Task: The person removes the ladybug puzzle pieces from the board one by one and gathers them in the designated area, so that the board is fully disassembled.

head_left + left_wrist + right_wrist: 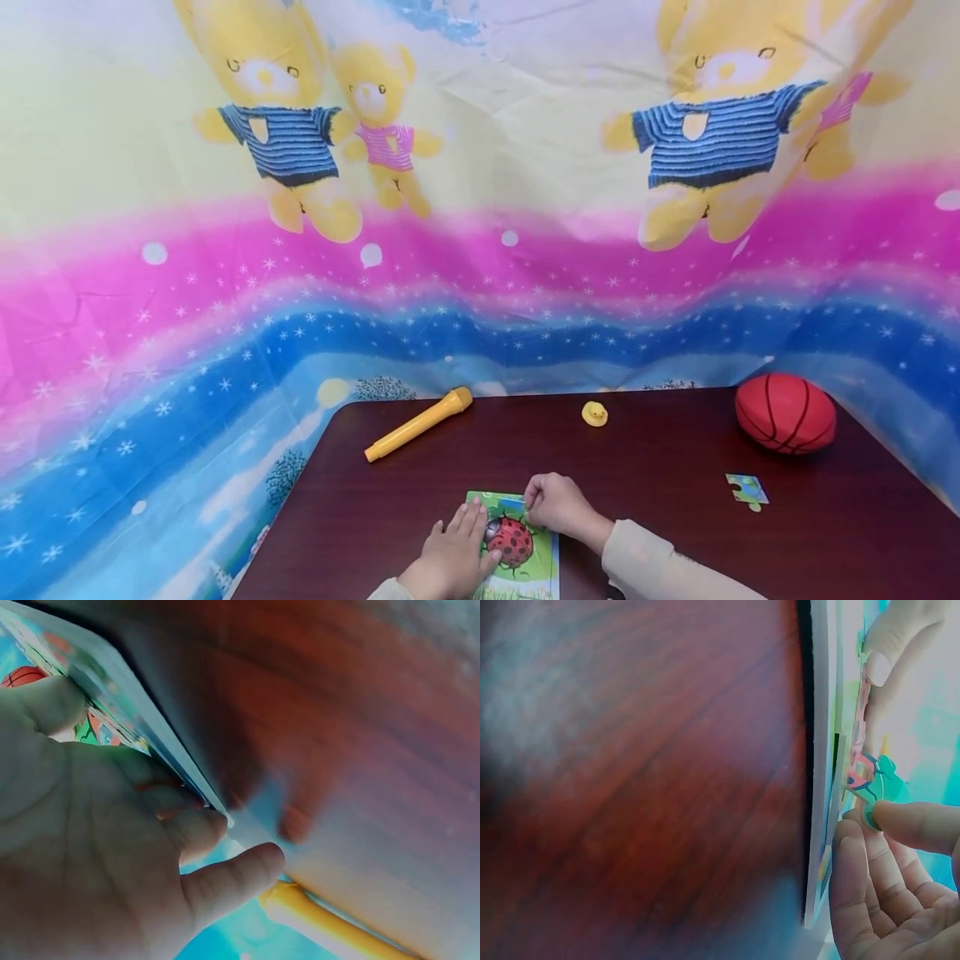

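A ladybug jigsaw puzzle point(512, 543) in a flat tray lies at the table's front. My left hand point(453, 552) rests on its left side with fingers spread, and the thumb reaches over the picture's lower part. In the left wrist view, the left fingers point(232, 881) lie along the tray's edge point(161, 709). My right hand point(558, 504) is over the puzzle's upper right corner. Between thumb and fingertips it pinches a green puzzle piece point(889, 784), held tilted up from the picture. A blue patch point(512, 504) shows beside those fingertips.
One loose puzzle piece point(747, 492) lies on the dark table point(645, 467) to the right. Behind it sits a red ball point(785, 414). A small yellow duck point(595, 414) and a yellow toy microphone point(418, 425) are toward the back. A printed curtain point(495, 275) hangs behind the table.
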Motion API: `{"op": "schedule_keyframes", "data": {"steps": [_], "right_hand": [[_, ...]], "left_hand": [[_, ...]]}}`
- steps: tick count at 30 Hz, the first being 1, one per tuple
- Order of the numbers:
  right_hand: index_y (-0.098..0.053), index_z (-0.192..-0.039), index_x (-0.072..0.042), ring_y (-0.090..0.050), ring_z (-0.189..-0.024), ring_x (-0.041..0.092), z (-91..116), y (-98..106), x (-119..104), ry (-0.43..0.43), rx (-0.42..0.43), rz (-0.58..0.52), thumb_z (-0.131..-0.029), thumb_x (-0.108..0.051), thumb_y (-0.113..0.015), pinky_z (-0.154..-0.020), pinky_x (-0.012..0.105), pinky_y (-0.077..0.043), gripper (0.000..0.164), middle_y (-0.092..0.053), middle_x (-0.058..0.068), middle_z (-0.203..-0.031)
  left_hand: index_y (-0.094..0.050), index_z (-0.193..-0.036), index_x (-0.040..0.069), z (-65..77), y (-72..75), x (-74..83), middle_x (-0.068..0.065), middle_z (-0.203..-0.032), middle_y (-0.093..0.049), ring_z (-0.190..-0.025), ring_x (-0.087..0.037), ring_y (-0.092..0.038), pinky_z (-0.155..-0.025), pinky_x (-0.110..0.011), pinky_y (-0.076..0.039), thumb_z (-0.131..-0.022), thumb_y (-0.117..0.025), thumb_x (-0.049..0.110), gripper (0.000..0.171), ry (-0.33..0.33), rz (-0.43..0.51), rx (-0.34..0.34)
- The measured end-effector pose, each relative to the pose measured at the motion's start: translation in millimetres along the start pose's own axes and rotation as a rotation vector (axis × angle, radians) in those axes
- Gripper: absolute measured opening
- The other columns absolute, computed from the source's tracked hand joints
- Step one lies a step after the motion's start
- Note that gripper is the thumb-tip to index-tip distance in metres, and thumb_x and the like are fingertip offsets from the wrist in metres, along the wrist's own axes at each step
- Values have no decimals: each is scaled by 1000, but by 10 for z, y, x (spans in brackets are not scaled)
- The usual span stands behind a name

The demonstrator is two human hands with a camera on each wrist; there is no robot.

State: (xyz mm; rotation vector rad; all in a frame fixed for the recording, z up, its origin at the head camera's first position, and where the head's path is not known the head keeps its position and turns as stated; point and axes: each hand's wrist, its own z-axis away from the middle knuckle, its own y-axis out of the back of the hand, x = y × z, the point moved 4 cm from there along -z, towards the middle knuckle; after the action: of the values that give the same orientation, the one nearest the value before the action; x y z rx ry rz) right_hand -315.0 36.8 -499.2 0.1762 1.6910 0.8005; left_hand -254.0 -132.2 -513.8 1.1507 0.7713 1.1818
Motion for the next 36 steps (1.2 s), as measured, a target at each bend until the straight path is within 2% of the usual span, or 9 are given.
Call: {"op": "schedule_keyframes", "data": {"steps": [6, 12, 14, 20, 28, 36], "right_hand": [[-58, -67, -10, -50, -51, 8, 4, 5, -19, 25, 10, 43, -65, 4, -68, -47, 25, -42, 17, -54, -7, -55], [-59, -69, -10, -50, -52, 8, -20, 29, -26, 42, 15, 63, -68, 3, -70, -48, 24, -41, 18, -54, -7, -57], [-59, -69, -10, -50, -53, 8, -29, 33, -25, 38, 12, 65, -69, 3, -70, -49, 24, -41, 17, -54, -7, -58], [-59, -70, -10, -50, -54, 9, -14, 13, -12, 18, 1, 62, -69, 3, -69, -50, 25, -42, 17, -55, -6, -58], [-59, -71, -9, -49, -53, 8, 0, 11, -34, 38, 7, 78, -69, 4, -69, -50, 24, -41, 16, -54, -7, -58], [-61, -71, -12, -44, -51, 5, 21, 13, -76, 73, 14, 144, -72, 1, -69, -51, 24, -39, 15, -49, -10, -56]], "left_hand": [[-30, -149, 15, -37, -16, -15, 0, -156, -20, -142, -19, -21, -104, -55, -29, -94, -32, 61, 71, 16, 33, -40], [-32, -147, 11, 4, 44, 47, -4, -155, -24, -141, -22, -24, -103, -55, -31, -96, -36, 55, 68, 1, -47, 49], [-32, -147, 10, 13, 70, 62, -5, -155, -24, -141, -23, -25, -104, -55, -30, -96, -36, 54, 68, 1, -60, 60], [-30, -148, 11, 21, 70, 66, -5, -155, -23, -142, -23, -23, -106, -55, -27, -96, -33, 56, 68, 15, -40, 7], [-32, -148, 9, 6, 33, 86, -7, -155, -24, -142, -25, -23, -106, -57, -25, -95, -36, 57, 71, 44, -12, 21], [-33, -146, 6, -11, 23, 123, -10, -155, -24, -142, -28, -22, -108, -57, -20, -95, -42, 53, 70, 80, 48, -5]]}}
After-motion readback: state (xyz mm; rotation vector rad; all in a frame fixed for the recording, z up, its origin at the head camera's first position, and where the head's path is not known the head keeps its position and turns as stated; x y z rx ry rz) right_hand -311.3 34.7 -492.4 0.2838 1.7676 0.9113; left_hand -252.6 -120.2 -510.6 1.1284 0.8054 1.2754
